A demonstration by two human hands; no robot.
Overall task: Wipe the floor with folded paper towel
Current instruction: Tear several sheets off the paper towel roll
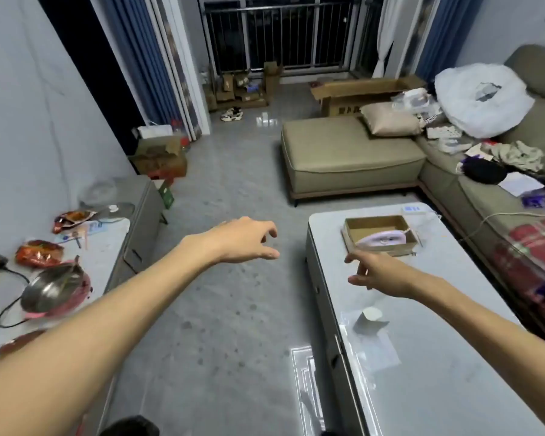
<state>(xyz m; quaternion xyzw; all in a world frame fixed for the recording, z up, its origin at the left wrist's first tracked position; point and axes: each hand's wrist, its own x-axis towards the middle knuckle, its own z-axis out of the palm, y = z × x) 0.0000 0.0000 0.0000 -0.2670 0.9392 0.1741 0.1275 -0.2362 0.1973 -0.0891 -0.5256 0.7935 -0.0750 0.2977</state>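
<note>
The left hand (246, 240) and right hand (378, 275) held nothing, fingers apart. A white paper towel (370, 319), I think, lay on the desk (438, 388) near its edge. A fast grab could push it off. The floor (227, 325) beside the desk's hard edge had lots of room to wipe.

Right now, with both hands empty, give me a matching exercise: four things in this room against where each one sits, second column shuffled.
Things
1. steel pot
2. white folded paper
3. beige cushion
4. sneakers

Places
A. on the sofa
B. on the floor near the balcony door
C. on the left counter
D. on the coffee table

Pairs: 1-C, 2-D, 3-A, 4-B.
</note>
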